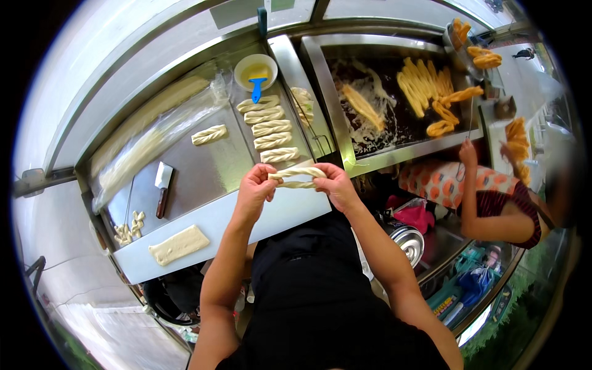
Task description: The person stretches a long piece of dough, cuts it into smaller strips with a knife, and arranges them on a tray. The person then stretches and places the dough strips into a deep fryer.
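Between my two hands a loop of twisted dough (298,172) is held up over the white board's right end. My left hand (254,189) grips its left end, and my right hand (337,185) pinches the right end. Just beyond them, several twisted dough pieces (273,127) lie in a column on the metal counter. One more dough twist (209,134) rests apart to the left. A flat dough slab (179,245) lies on the white board (226,226) near its left end.
A cleaver (162,189) lies on the counter. Behind it, long dough (152,148) sits under plastic film. A bowl (255,69) holds yellow liquid and a blue brush (257,88). Dough fries in an oil vat (344,162) at right. Beside it, a co-worker's hand (468,152) holds a thin rod.
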`<state>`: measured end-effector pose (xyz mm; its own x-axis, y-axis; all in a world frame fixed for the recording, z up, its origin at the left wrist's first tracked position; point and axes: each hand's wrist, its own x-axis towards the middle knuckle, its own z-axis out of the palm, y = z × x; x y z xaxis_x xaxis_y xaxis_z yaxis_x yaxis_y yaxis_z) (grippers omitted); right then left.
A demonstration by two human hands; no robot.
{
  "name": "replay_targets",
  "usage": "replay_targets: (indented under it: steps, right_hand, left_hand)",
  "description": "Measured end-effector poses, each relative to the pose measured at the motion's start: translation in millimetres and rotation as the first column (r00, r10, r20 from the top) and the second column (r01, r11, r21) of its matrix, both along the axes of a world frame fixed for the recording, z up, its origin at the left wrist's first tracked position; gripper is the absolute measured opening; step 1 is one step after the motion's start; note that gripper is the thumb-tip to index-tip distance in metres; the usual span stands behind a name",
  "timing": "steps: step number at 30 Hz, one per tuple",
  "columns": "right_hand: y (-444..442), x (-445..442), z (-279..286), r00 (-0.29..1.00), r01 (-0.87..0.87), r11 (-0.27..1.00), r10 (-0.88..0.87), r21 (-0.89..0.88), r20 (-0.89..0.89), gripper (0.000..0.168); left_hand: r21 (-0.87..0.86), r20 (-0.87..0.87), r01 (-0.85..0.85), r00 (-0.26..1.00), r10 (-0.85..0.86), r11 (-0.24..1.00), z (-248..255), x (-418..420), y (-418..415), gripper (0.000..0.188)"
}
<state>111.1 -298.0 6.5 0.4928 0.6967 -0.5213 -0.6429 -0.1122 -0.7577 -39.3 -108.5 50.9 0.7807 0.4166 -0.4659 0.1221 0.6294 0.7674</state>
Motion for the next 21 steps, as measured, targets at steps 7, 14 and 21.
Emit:
replay_targets:
  steps: [7,14,21]
  right_hand:
    - [-117.3,63.4,-57.4,0.668,0.742,0.67,-0.741,-0.018,-0.071,0.032]
    - [-212.5,119.7,-48.5,0.657,0.725,0.654,-0.56,-0.217,0.506,0.033]
    - [-255.5,168.1,-35.1,0.66,0.742,0.633,-0.632,-0.222,0.405,0.033]
  left_hand:
    - [-0.079,-0.091,-0.294,0.954,0.287,0.952,-28.6,-13.8,28.9,0.019]
    - [-0.046,-0.124,-0.363,0.926,0.356,0.93,-23.1,18.7,101.7,0.028]
    - [0.179,0.004,-0.12,0.993,0.121,0.977,-0.9,159.7,133.2,0.026]
